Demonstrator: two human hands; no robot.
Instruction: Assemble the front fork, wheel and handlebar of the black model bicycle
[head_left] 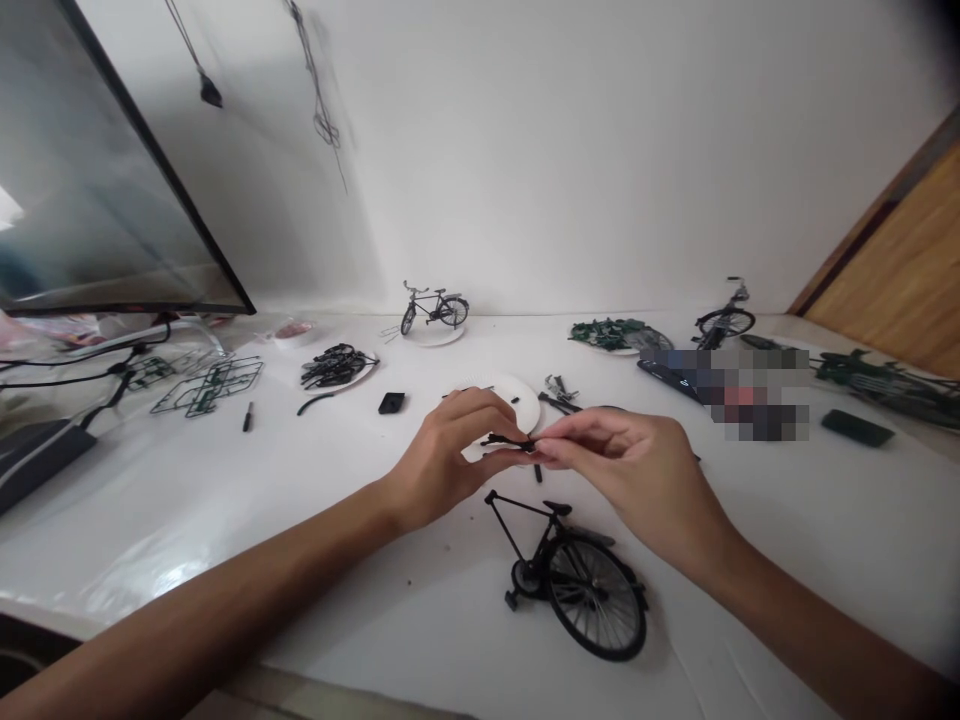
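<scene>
Between both hands, above the white table, is a thin black model bicycle part (pixel 504 440); its exact kind is too small to tell. My left hand (pixel 457 450) pinches it between thumb and fingers from the left. From the right, the thumb and fingertips of my right hand (pixel 622 450) close on its other end. Below the hands lies a partly built black model bicycle (pixel 577 570), with frame, saddle, pedal and rear wheel but no front wheel. Behind the fingers is a white paper plate (pixel 525 393) with small black pieces, partly hidden by my left hand.
Assembled model bicycles (pixel 439 308) stand at the back. Green part frames (pixel 214 385) and a plate of black parts (pixel 335 368) lie left, near a monitor (pixel 97 170). A heap of green parts (pixel 615 335), a blurred dark item (pixel 675 382) and a green block (pixel 856 428) are right.
</scene>
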